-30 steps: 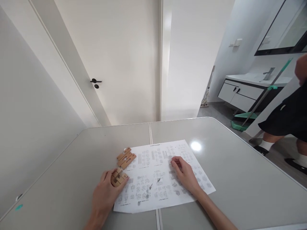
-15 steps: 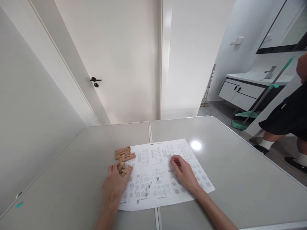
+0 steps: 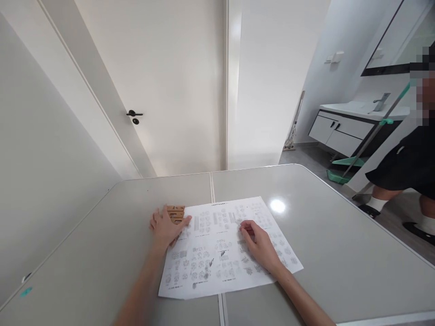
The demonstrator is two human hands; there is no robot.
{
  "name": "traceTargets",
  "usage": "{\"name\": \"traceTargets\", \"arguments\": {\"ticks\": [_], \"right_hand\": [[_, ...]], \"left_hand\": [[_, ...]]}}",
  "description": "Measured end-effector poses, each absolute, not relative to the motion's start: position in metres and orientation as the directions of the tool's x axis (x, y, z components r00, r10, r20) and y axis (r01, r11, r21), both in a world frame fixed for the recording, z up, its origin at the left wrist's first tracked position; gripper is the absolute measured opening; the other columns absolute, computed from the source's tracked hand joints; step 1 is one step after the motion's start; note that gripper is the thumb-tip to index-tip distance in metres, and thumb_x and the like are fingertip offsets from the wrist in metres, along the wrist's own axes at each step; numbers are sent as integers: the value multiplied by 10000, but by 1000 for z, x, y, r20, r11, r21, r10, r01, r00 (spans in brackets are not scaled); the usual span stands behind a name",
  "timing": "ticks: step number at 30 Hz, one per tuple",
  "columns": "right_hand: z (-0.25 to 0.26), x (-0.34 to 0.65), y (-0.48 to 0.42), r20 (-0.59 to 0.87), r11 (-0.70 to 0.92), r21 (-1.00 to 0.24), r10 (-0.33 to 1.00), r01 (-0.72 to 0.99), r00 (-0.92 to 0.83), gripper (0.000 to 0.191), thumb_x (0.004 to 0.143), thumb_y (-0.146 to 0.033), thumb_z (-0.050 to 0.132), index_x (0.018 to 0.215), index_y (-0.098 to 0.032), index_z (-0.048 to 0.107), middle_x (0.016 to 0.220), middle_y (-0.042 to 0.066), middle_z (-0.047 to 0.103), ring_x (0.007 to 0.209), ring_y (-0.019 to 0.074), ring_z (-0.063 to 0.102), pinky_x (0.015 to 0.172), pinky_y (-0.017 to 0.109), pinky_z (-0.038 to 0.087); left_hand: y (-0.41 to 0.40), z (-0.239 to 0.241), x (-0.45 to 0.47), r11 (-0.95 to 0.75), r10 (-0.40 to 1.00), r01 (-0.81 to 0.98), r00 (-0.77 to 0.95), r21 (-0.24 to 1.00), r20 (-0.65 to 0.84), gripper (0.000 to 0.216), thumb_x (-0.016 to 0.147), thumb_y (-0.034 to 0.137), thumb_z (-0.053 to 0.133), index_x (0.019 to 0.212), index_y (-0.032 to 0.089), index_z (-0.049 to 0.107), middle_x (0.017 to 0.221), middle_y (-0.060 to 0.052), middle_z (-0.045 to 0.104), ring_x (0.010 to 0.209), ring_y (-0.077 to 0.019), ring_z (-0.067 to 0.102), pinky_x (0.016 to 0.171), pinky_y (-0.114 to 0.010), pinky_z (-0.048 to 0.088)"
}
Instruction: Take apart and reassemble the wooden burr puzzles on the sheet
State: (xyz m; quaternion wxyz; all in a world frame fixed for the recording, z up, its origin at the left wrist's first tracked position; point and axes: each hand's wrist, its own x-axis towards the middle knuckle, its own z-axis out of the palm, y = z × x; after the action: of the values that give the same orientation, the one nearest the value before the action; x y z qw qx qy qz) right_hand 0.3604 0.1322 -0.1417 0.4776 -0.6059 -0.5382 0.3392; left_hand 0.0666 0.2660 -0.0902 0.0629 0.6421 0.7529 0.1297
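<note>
the left hand (image 3: 166, 226) lies palm down with its fingers spread out flat, and it rests on top of some small wooden blocks (image 3: 175, 209). it is not squeezing them, just covering them, so only the far ends of the blocks peek out past the fingertips. the blocks are light brown with little notches cut in them, and they sit at the top left corner of a sheet of paper (image 3: 204, 274), partly on the paper and partly on the grey table (image 3: 95, 253). the right hand (image 3: 260, 244) is loosely curled, with its fingertips touching the middle of the paper, and it holds nothing. the paper lies flat on the table in front of the person and is full of small grey drawings in rows. behind the table is a white door with a black handle (image 3: 134, 114). off to the right another person in black shorts (image 3: 404, 167) stands near a green dustpan (image 3: 341, 174).
</note>
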Motion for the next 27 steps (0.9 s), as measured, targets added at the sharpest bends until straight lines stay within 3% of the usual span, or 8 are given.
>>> {"name": "traceTargets", "arguments": {"ticks": [3,6,11,16,19,22,24,27], "right_hand": [[-140,360,132,105,41,-945,978,326,182,245,1014,-451,478,1079,-256,611,1080,80,720,975,266,674,810,393,533],[-139,360,133,112,48,-944,977,326,180,238,1015,-443,477,1076,-256,611,1067,76,721,970,264,675,817,395,535],[-142,360,134,113,48,-943,977,329,180,231,1016,-434,474,1078,-256,608,1054,73,720,955,260,676,804,393,532],[-144,361,133,115,50,-943,977,329,182,240,1010,-433,482,1098,-252,614,1071,80,723,970,263,676,778,383,532],[-144,360,133,123,57,-943,975,328,186,251,1002,-442,493,1095,-250,626,1066,82,728,953,262,682,746,371,534],[-144,360,134,136,66,-943,972,326,194,273,995,-466,498,1086,-248,635,1048,84,733,937,264,689,734,367,541],[-144,360,134,145,74,-943,969,324,199,292,993,-482,495,1079,-244,640,1036,88,736,924,267,692,734,372,547],[-143,360,135,155,85,-943,967,321,201,302,985,-490,501,1065,-239,649,1025,94,741,908,269,691,746,386,553]], "left_hand": [[290,-94,64,71,997,965,-71,251,-8,1276,600,903,596,1588,165,267,1632,-291,227,1489,-540,197,1145,-665,201],[297,-99,61,-23,998,974,34,226,-44,1199,603,895,607,1555,202,381,1621,-269,292,1468,-566,226,1133,-693,193],[290,-104,56,-177,984,954,180,240,8,782,817,724,538,1451,264,545,1587,-149,435,1484,-428,304,1184,-583,247],[284,-99,51,-289,956,920,290,264,38,549,871,582,550,1331,300,649,1530,-61,532,1434,-326,431,1164,-437,360],[278,-97,51,-260,965,929,254,265,60,657,849,611,579,1432,310,553,1586,-75,460,1469,-353,377,1152,-466,361],[272,-99,54,-153,986,955,132,255,97,931,791,700,604,1545,205,374,1610,-191,383,1469,-442,331,1134,-572,323],[269,-103,58,-108,990,962,82,252,113,999,766,714,618,1544,150,343,1557,-222,445,1432,-444,383,1127,-561,324],[266,-107,63,-108,987,962,74,249,144,926,789,677,614,1515,157,371,1488,-187,535,1402,-400,429,1136,-516,321]]}}
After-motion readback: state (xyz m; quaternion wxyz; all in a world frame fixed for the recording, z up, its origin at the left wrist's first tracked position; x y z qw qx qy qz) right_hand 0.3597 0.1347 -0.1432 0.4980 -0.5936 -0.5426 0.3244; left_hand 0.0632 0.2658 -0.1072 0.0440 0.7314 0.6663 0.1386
